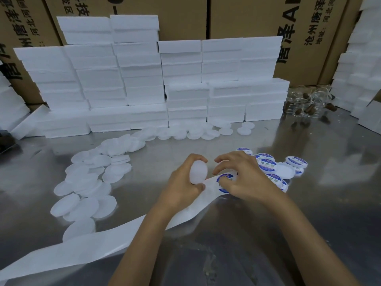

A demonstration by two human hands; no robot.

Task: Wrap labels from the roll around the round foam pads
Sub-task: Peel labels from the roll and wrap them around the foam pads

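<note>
My left hand (181,182) grips a plain white round foam pad (198,171) upright by its edges, above the metal table. Beside it, my right hand (243,174) has its fingers curled down onto a blue and white label (223,179) on the white backing strip (103,246). That strip trails away to the lower left, under my left forearm. Whether the right fingertips pinch the label's edge is hidden. Behind my right hand sits a pile of labelled pads (288,168).
Several plain foam pads (86,182) lie scattered at left and in a row along the back. Stacked white foam boxes (144,85) form a wall behind, with cardboard cartons (247,17) beyond. Clear bags with brown pieces (309,104) lie at back right.
</note>
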